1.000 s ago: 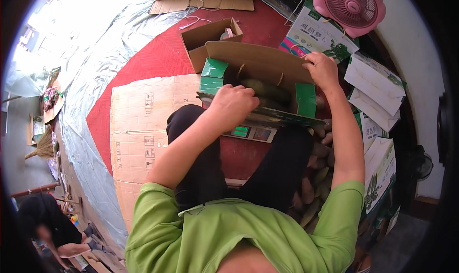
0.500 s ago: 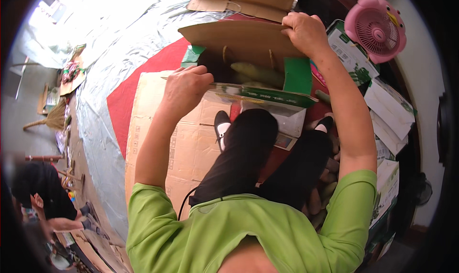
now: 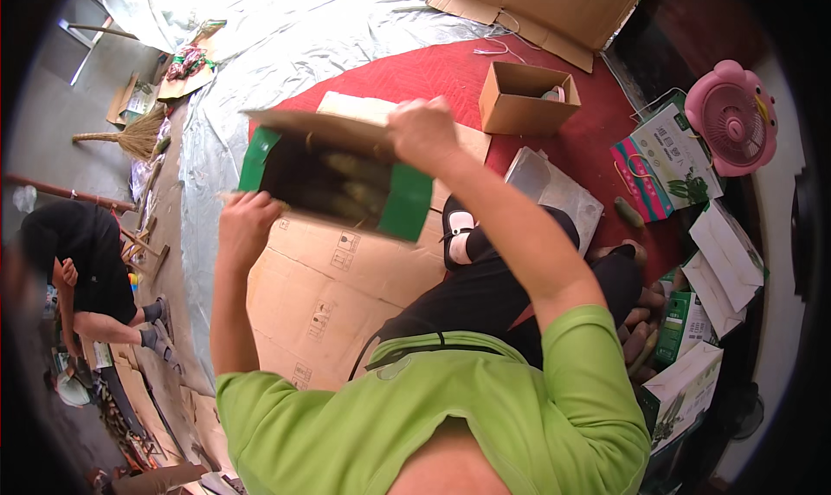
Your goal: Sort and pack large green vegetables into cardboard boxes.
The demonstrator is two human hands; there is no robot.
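The left hand (image 3: 245, 228) and right hand (image 3: 424, 137), fingers (image 3: 256, 201) curled onto the open green-and-brown cardboard box (image 3: 407, 204), could, by overtilting, spill its long greenish vegetables (image 3: 357, 189).

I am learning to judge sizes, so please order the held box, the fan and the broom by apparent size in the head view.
1. Held box, perhaps enlarged by nearness to the camera
2. Fan
3. Broom

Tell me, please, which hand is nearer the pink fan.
Right: the right hand holds the far side of the box, left of the pink fan; the left hand, at the box's left end, is farther left.
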